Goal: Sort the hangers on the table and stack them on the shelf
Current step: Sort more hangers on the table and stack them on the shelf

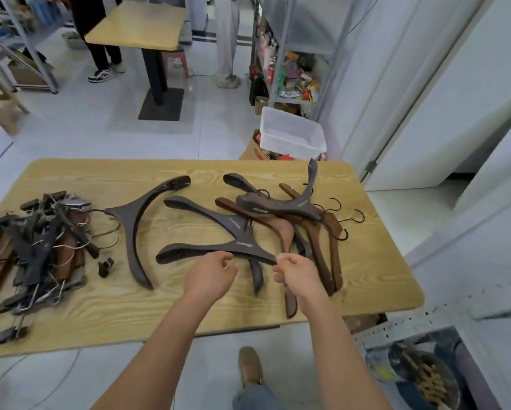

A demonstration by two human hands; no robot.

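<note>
dark hanger (242,246): wide-shouldered, matte dark brown, with small pale print at its centre. It lies flat on the table (189,315), front middle, and its right part crosses a second hanger (218,216).
left hand (211,272): fingers curled, tips pinching the near edge of the dark hanger's left arm.
right hand (295,272): fingers curled tight, gripping the dark hanger's right tip.
axis: long axis runs left to right, roughly along the table's near edge. The broad rounded end points left and the centre peak points away from the person. The hook cannot be made out.
brown hangers (322,250): heaped just right of the right hand.
clip hangers (44,244): tangled pile at the table's left end.
curved hanger (136,232): lies between that pile and the dark hanger.
</note>
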